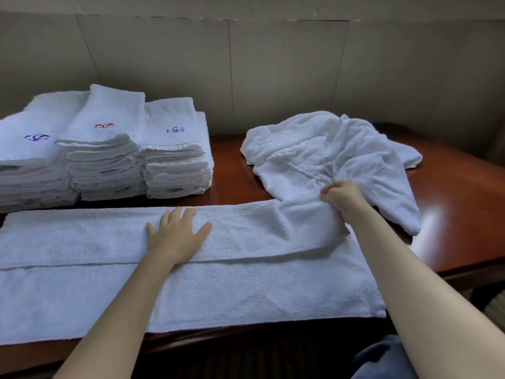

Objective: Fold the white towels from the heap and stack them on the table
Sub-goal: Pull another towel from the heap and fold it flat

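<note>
A long white towel [218,285] lies spread across the near part of the brown table [459,214], its far long edge folded over toward me. My left hand [177,236] presses flat on that folded layer near the middle, fingers spread. My right hand [341,198] grips the folded layer's right end, which is bunched and lifted a little. Behind that hand lies the heap of crumpled white towels [328,154]. At the back left stand three stacks of folded white towels [106,160] with small embroidered marks on top.
A grey panelled wall [273,72] runs right behind the table. The table's right edge curves away at the right, with dark floor beyond. The towel's near edge lies along the table's front edge. Blue cloth [382,359] shows at the bottom right.
</note>
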The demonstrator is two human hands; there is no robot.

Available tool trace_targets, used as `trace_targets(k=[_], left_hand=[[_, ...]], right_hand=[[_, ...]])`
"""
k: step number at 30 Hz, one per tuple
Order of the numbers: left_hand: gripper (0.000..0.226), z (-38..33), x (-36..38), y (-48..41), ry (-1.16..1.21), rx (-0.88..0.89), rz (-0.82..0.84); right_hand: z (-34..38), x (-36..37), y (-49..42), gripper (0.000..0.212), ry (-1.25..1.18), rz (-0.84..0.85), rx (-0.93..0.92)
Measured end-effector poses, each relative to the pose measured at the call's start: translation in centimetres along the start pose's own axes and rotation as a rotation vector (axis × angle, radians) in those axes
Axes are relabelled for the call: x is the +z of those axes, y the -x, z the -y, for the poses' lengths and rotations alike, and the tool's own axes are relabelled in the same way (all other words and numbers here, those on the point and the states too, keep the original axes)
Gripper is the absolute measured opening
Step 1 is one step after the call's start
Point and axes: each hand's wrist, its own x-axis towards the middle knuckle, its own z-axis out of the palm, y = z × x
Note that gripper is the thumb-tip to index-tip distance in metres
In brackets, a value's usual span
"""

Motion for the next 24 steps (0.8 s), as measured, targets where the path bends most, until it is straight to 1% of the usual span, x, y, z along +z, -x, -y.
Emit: trace_targets(k=[2,3,4,5,6,8,9,10,12,13,14,15,18,20,23,24], left_hand=[[0.066,0.0,0.1,0.0,-0.001,0.002,-0.001],[0.066,0.0,0.1,0.0,-0.001,0.007,-0.001],[0.067,-0.1,0.1,0.0,-0.003,0.013,0.003],[0.068,-0.1,0.1,0.1,-0.006,0.019,0.011],[0.069,-0.2,0.1,0.1,-0.009,0.023,0.019],[0.069,-0.2,0.1,0.2,-0.011,0.022,0.03],[0.069,-0.2,0.1,0.3,-0.015,0.019,0.032],[0.069,-0.2,0.1,0.3,-0.02,0.018,0.033],[0.069,-0.2,0.1,0.4,-0.032,0.02,0.033],[0.068,-0.3,0.1,0.4,-0.035,0.021,0.032],[0.068,-0.3,0.2,0.4,-0.037,0.021,0.032],[0.068,-0.3,0.2,0.3,-0.037,0.021,0.031],[0.068,-0.2,0.3,0.2,-0.037,0.016,0.03],[0.067,-0.2,0.3,0.1,-0.027,0.01,0.023],[0.064,-0.5,0.3,0.4,0.011,-0.007,-0.036],[0.062,-0.6,0.2,0.5,0.035,-0.017,-0.072]], right_hand=[[0.6,-1.1,-0.4,0.02,0.068,-0.245,-0.095],[0.7,-1.4,-0.4,0.018,0.099,-0.33,-0.126],[0.5,-1.3,-0.3,0.015,0.137,-0.37,-0.156],[-0.1,-1.1,-0.3,0.012,0.202,-0.37,-0.174],[-0.9,-0.7,-0.3,0.012,0.294,-0.331,-0.172],[-2.3,-0.2,-0.4,0.031,0.446,-0.195,-0.111],[-2.6,-0.3,-0.5,0.04,0.451,-0.15,-0.078],[-2.6,-0.6,-0.6,0.043,0.401,-0.122,-0.067],[-2.2,-1.6,-1.0,0.038,0.258,-0.027,-0.049],[-2.1,-2.0,-1.0,0.041,0.24,0.044,-0.023],[-2.2,-2.3,-0.9,0.047,0.266,0.11,-0.002],[-2.4,-2.5,-0.8,0.051,0.323,0.133,-0.011],[-3.3,-2.9,-0.6,0.05,0.527,-0.001,-0.155],[-3.8,-2.9,-0.4,0.044,0.639,-0.041,-0.178],[-3.7,-2.3,0.9,0.035,0.951,-0.135,-0.162],[-3.5,-1.8,1.7,0.033,1.055,-0.181,-0.2]])
